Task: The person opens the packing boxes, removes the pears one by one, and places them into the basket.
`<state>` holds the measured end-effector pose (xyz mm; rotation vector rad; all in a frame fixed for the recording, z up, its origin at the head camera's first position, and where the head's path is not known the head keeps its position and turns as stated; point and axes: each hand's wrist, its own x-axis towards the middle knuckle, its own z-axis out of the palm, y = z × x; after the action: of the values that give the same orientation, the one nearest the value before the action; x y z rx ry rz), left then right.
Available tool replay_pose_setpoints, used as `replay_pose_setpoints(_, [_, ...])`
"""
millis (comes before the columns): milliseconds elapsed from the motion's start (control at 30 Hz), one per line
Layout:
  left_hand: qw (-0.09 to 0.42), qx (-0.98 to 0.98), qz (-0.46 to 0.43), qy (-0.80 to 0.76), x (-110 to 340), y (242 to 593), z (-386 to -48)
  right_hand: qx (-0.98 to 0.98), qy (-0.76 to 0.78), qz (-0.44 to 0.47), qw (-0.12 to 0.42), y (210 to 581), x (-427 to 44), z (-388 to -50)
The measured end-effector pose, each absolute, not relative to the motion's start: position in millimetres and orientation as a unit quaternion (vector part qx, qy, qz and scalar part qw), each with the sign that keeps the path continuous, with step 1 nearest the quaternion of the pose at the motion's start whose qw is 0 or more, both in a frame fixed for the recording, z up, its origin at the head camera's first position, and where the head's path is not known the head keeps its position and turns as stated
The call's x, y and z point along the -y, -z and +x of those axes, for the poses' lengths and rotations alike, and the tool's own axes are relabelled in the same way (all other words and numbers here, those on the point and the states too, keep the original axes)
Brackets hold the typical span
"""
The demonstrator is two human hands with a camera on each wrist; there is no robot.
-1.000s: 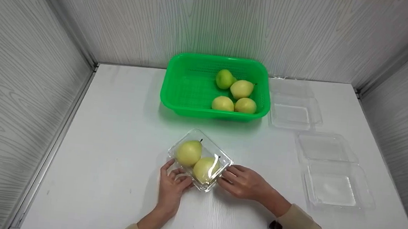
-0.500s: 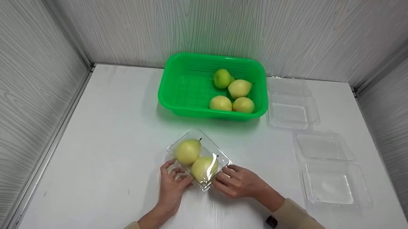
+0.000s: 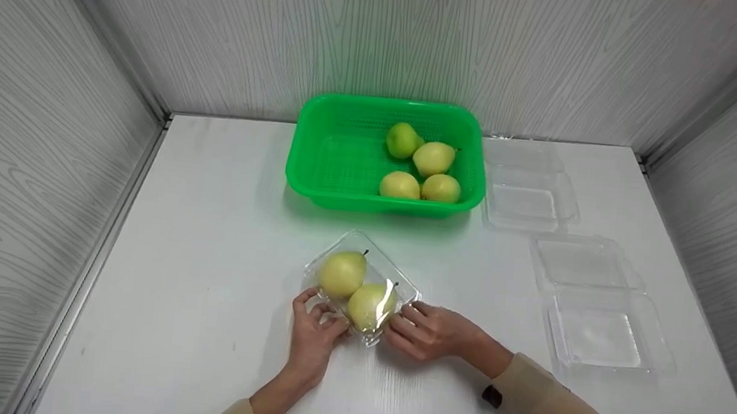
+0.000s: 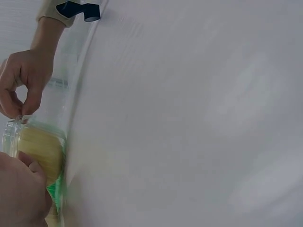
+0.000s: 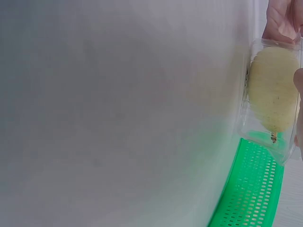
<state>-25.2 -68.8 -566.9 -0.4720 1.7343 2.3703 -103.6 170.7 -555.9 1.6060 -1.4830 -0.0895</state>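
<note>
A clear plastic clamshell box (image 3: 396,272) stands turned cornerwise on the white table, its lid down over two yellow-green pears (image 3: 342,274). At its near left side my left hand (image 3: 311,343) grips the edge, fingers spread along the wall and thumb by the near corner. My right hand (image 3: 431,333) pinches the rim on the right side with curled fingers. From the left wrist, the right hand (image 4: 26,80) shows thumb and finger meeting at the box's edge. In the right wrist view a pear (image 5: 273,90) lies behind the clear wall; the right hand is only partly in frame.
Behind the box stands a green basket (image 3: 335,202) with several pears (image 3: 434,158) in its right half. Two clear clamshell boxes, one (image 3: 524,205) beside the basket and another (image 3: 599,337) nearer, lie with lids folded back. Wood-grain panels wall the table's back and sides.
Both hands keep their hold on the box. My right hand has shifted slightly along the rim towards the near corner; the view itself has moved a little. Box and pears look otherwise unchanged.
</note>
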Motion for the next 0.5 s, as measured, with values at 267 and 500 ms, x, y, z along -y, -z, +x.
replay_pose_setpoints(267, [0.085,-0.577,-0.153,-0.798,69.0,564.7,-25.6,0.601,0.031,0.657,0.455,554.6,-170.0,-101.7])
replay_pose_setpoints(500, [0.088,-0.571,-0.152,-0.802,68.1,564.4,-25.8,0.599,0.039,0.663,0.448,549.2,-170.7,-100.3])
